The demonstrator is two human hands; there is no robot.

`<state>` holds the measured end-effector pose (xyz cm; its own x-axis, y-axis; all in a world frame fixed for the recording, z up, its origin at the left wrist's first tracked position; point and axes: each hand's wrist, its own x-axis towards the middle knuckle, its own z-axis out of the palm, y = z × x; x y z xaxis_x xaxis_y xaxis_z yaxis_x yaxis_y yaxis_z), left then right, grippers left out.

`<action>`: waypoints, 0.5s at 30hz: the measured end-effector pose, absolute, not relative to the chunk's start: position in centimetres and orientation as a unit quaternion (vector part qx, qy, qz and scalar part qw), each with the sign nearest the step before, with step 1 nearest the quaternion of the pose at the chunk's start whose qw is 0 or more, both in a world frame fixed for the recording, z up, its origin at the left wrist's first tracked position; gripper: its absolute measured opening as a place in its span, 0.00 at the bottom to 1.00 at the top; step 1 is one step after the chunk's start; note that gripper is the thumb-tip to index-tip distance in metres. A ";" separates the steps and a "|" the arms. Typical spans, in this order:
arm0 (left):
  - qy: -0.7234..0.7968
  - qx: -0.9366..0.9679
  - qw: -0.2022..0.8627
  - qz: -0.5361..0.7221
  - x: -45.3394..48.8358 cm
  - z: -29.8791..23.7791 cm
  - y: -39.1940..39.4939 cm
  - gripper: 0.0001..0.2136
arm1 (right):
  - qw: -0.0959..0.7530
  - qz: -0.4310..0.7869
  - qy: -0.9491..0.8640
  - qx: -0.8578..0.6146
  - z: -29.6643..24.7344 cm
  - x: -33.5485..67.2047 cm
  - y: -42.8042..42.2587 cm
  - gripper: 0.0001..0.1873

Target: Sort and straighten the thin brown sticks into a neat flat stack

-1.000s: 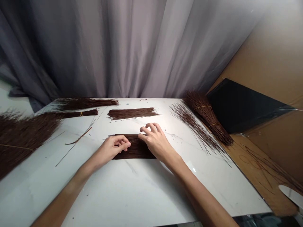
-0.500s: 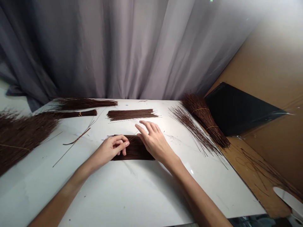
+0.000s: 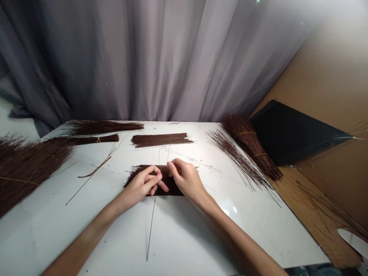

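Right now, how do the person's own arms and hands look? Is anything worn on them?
Nothing worn shows. The left hand and the right hand have no gloves, and no ring can be made out on the fingers in view. The left forearm and the right forearm are slender and uncovered down to the picture's edge: no sleeve, watch or bracelet.

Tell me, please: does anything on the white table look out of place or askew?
Yes. One long thin stick crosses the flat pile of sticks under the left hand and right hand; the pile runs sideways, this one points toward the camera.
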<state>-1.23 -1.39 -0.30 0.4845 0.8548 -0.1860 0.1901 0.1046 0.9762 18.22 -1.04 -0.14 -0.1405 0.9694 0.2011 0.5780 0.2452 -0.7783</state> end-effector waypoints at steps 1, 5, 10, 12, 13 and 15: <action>0.421 0.608 0.617 0.269 -1.0 -0.5 -1.4 0.16 | 0.375 0.321 -0.688 -0.532 -0.2 18.2 -1.0 0.19; 0.401 0.600 0.641 0.261 -0.5 -0.9 -1.5 0.18 | 0.414 0.460 -0.629 -0.470 -0.6 18.2 -0.5 0.19; 0.392 0.587 0.664 0.245 -0.6 -0.8 -1.4 0.18 | 0.422 0.515 -0.590 -0.457 -1.0 18.0 -0.1 0.21; 0.389 0.579 0.674 0.244 -0.7 -0.6 -1.4 0.17 | 0.426 0.525 -0.582 -0.452 -1.1 17.9 -0.2 0.21; 0.391 0.578 0.673 0.245 -0.7 -0.4 -1.4 0.17 | 0.428 0.524 -0.582 -0.451 -1.1 17.8 -0.2 0.21; 0.401 0.581 0.663 0.249 -0.6 -0.1 -1.5 0.16 | 0.431 0.520 -0.584 -0.450 -1.1 17.7 -0.3 0.22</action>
